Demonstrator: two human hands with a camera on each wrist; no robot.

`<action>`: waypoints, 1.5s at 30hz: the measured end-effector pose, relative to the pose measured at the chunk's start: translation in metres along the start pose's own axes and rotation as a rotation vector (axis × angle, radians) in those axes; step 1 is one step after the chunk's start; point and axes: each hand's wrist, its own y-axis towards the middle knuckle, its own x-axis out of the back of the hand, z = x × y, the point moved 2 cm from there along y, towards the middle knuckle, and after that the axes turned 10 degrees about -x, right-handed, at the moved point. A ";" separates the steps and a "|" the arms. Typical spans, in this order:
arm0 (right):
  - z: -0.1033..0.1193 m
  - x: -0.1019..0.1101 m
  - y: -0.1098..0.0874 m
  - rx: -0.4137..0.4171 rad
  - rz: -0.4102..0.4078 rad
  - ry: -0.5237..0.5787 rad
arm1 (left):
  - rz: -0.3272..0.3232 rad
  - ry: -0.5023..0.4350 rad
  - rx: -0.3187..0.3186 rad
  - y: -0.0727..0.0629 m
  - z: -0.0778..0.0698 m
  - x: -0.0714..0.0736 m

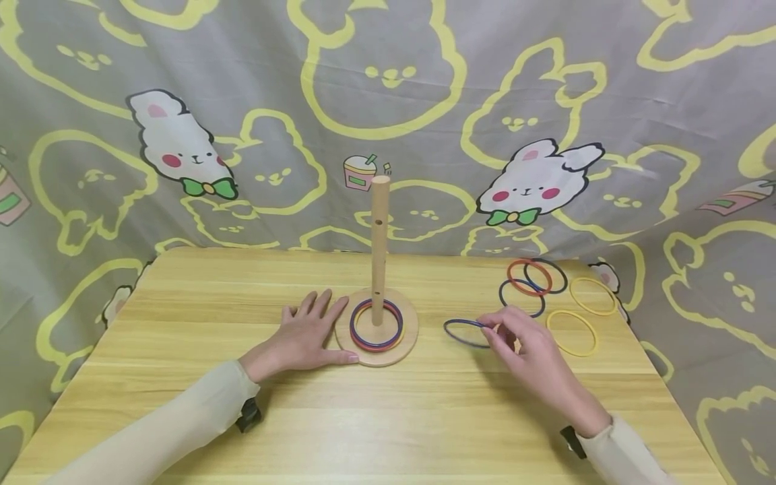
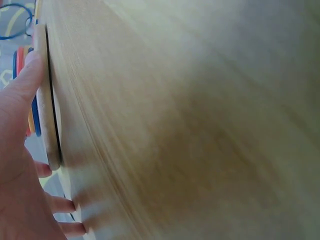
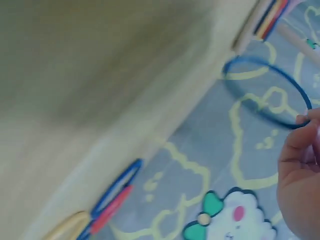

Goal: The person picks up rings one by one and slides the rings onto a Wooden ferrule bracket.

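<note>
A round wooden base [image 1: 410,337] carries an upright wooden peg [image 1: 380,252]. Stacked rings [image 1: 376,347] in blue, red and yellow lie on it around the peg. My left hand [image 1: 303,337] rests at the base's left side, fingers spread and thumb over its near edge; the left wrist view shows the thumb against the base beside the rings. To the right of the base, my right hand [image 1: 533,347] pinches a blue ring [image 1: 446,328] between thumb and fingertips. In the right wrist view that ring [image 3: 287,76] is held clear of the table.
Beyond my right hand lie a red ring [image 1: 510,268], a dark ring [image 1: 566,281] and a blue ring [image 1: 501,294], overlapping. Two yellow rings [image 1: 597,337] lie further right. A patterned curtain [image 1: 388,81] hangs behind and beside the wooden table [image 1: 364,431].
</note>
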 end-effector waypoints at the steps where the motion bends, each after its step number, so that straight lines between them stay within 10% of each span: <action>1: 0.004 0.000 0.002 0.020 -0.005 0.008 | 0.002 0.001 0.001 0.000 0.000 0.001; 28: 0.124 0.017 0.097 -0.009 -0.082 0.693 | -0.002 0.019 0.009 -0.001 0.000 -0.001; 45: 0.139 0.000 0.141 -0.113 -0.069 0.781 | -0.023 0.037 -0.008 -0.001 -0.001 0.000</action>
